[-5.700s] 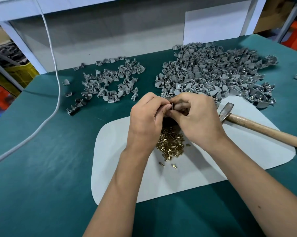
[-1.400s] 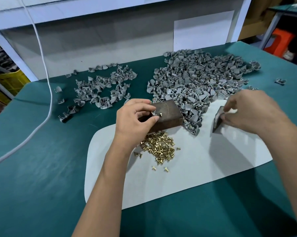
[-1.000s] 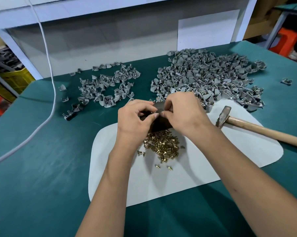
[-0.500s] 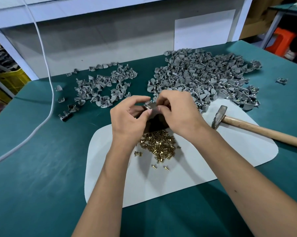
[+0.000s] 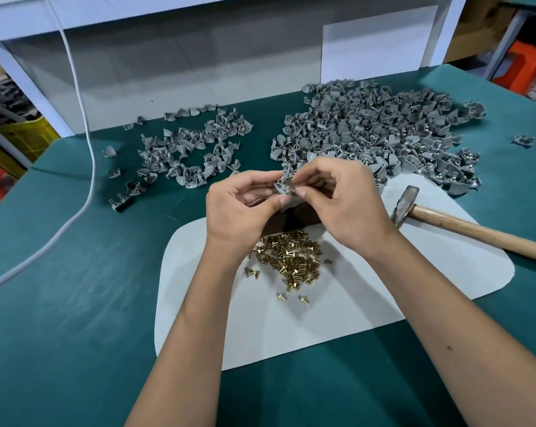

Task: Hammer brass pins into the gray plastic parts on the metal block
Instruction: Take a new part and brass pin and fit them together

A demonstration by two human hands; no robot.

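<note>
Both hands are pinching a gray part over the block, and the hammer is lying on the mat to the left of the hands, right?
Not quite: the head view shows the hammer lying right of the hands, not left. The left hand and right hand do pinch a gray part over the block.

— What's sitting around the bench?
— A teal table [image 5: 75, 303] is stretching toward a far grey wall panel [image 5: 183, 66] framed in white. A white cable [image 5: 89, 149] is hanging down on the left.
— And beyond?
— A yellow crate [image 5: 23, 137] is showing far left, an orange stool [image 5: 525, 69] far right.
</note>
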